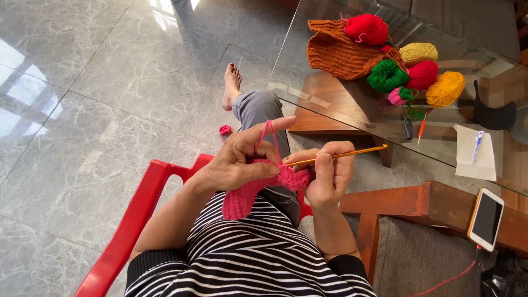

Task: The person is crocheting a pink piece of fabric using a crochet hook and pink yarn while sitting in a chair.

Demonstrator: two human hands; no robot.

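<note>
left hand (pixel 242 162): pinching the pink crochet piece (pixel 258 190) between thumb and fingers, index finger sticking out with the pink yarn (pixel 268 137) looping over it
right hand (pixel 329 176): fingers closing tight around the crochet hook (pixel 335 155), thumb pressing on the shaft, tip sitting at the top edge of the piece
crochet piece: hanging between both hands over the lap, above the striped shirt (pixel 258 253)
handling: looking soft, light, floppy and stretchy; probably best pinching right next to the working stitch, loose loops likely pulling out
hook: thin, stiff, orange-yellow; gripping mid-shaft
seat: person sitting in a red plastic chair (pixel 137 220)
glass table (pixel 330 82): holding yarn balls (pixel 418 69), an orange knitted piece (pixel 338 52), paper with pen (pixel 476 151)
phone (pixel 485 219): lying on the wooden armrest, charging cable trailing down
</note>
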